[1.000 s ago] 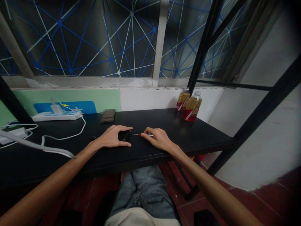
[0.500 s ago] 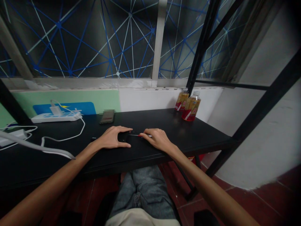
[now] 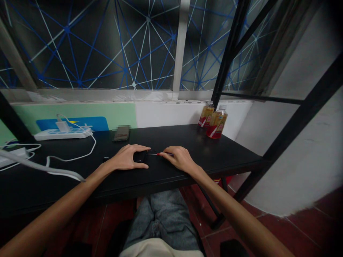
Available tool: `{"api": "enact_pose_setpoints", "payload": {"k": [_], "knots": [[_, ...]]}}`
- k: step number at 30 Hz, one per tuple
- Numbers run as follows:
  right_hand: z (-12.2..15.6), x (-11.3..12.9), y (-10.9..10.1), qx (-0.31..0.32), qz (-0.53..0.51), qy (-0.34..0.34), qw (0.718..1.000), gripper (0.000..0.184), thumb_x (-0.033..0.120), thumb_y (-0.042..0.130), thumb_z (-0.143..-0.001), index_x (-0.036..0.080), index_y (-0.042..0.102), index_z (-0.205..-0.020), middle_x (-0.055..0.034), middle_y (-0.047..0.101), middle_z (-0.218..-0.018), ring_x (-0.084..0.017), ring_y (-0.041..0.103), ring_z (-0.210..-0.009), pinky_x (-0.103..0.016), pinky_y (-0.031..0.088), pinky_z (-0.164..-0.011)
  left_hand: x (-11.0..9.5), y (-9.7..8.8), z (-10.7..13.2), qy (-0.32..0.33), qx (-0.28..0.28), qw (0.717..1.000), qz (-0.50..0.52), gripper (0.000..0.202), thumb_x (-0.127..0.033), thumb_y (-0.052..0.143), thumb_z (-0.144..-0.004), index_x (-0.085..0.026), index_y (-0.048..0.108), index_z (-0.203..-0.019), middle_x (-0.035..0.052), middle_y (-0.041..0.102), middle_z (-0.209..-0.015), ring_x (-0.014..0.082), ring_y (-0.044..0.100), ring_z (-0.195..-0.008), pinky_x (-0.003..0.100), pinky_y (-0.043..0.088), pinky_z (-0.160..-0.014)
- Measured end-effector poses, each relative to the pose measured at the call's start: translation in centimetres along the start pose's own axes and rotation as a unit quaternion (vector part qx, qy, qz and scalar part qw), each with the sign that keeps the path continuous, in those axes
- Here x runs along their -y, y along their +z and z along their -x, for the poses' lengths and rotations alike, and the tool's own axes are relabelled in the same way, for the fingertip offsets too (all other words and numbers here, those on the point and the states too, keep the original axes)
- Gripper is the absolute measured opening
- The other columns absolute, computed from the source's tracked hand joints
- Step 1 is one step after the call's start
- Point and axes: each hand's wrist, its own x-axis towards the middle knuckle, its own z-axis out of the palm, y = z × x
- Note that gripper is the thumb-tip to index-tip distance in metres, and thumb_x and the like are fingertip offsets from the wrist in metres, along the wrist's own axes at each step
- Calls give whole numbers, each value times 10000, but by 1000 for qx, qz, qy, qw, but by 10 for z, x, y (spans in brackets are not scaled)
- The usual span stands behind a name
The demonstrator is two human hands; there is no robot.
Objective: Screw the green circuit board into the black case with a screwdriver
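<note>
My left hand (image 3: pixel 129 157) rests on the black table (image 3: pixel 171 137), its thumb and fingers curled around a flat black object (image 3: pixel 139 156); my palm covers part of it, and I cannot make out what kind it is. From the right, my right hand (image 3: pixel 180 157) pinches a small screwdriver (image 3: pixel 158 154) with a thin metal shaft and a red part near the fingers. The shaft lies level and points left, its tip at the right end of the black object. Some tiny dark specks lie just behind the shaft.
A phone (image 3: pixel 122 133) lies behind my left hand. At the left are a white power strip (image 3: pixel 64 134) with a charger (image 3: pixel 63 125) and loose white cables (image 3: pixel 66 159). Two drink bottles (image 3: pixel 217 123) stand at the back right beside the black metal frame (image 3: pixel 227 53).
Both hands keep nearly the same place and grip. The whole view has shifted very slightly.
</note>
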Motion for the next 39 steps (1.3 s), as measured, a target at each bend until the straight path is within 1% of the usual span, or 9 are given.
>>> {"api": "enact_pose_setpoints", "payload": {"k": [3, 9, 11, 15, 20, 24, 26, 29, 39], "knots": [[0, 2, -1, 13, 4, 0, 1000, 396, 498, 413, -992, 226, 688, -913, -30, 712, -840, -166, 648, -781, -241, 327, -635, -1, -1, 0, -2, -1, 1000, 0, 733, -586, 732, -725, -215, 579, -1338, 93, 607, -1356, 287, 572, -1229, 400, 409, -1042], [1, 1, 0, 17, -20, 19, 999, 253, 420, 628, -885, 236, 608, -1057, 16, 673, -765, -154, 614, -704, -227, 324, -632, 3, 2, 0, 1, -7, 1000, 4, 736, -597, 732, -717, -232, 580, -1338, 85, 609, -1355, 286, 580, -1220, 396, 417, -1034], [2, 0, -1, 8, -36, 16, 999, 205, 421, 604, -906, 239, 630, -997, 9, 690, -802, -152, 625, -734, -224, 333, -642, 5, 3, 1, 3, -9, 1000, 4, 745, -612, 726, -715, -237, 576, -1342, 83, 610, -1355, 283, 577, -1225, 394, 413, -1040], [0, 1, -1, -6, -24, 17, 1000, 320, 482, 502, -960, 229, 683, -889, -22, 718, -852, -162, 646, -786, -231, 338, -650, 7, 4, 1, 10, -11, 1000, 9, 751, -619, 717, -721, -242, 566, -1352, 79, 607, -1360, 277, 575, -1229, 387, 411, -1046], [-2, 2, 1, 2, -15, -6, 1000, 366, 423, 407, -1011, 213, 678, -883, -35, 696, -819, -156, 634, -767, -232, 339, -655, 6, 2, 1, -2, -8, 1000, 5, 764, -608, 725, -719, -245, 551, -1368, 83, 609, -1356, 282, 572, -1231, 389, 411, -1043], [0, 1, 2, -2, -46, -8, 999, 287, 436, 608, -903, 218, 612, -1089, -11, 682, -831, -162, 619, -743, -233, 355, -666, 5, 2, 1, -3, -5, 1000, 11, 781, -588, 735, -721, -248, 525, -1392, 76, 616, -1346, 275, 576, -1223, 381, 415, -1035], [0, 0, 1, -1, -45, 3, 999, 285, 394, 677, -853, 227, 614, -1074, 2, 679, -819, -160, 611, -728, -233, 353, -661, 5, 1, 1, -5, -2, 1000, 12, 786, -579, 738, -723, -244, 517, -1398, 77, 614, -1348, 275, 576, -1222, 381, 415, -1033], [0, 0, 0, 4, -49, 4, 999, 176, 389, 627, -896, 232, 670, -963, -6, 699, -847, -156, 623, -754, -231, 355, -659, 5, 1, 1, -7, -1, 1000, 12, 793, -579, 743, -717, -238, 520, -1397, 80, 614, -1348, 279, 570, -1230, 382, 407, -1039], [-1, 4, -2, 7, 11, 10, 1000, 397, 512, 449, -977, 250, 743, -1032, -43, 741, -942, -174, 678, -862, -236, 383, -659, 2, 0, 2, -15, -2, 1000, 6, 796, -606, 731, -714, -250, 521, -1395, 73, 617, -1341, 275, 580, -1207, 363, 399, -1029]]}}
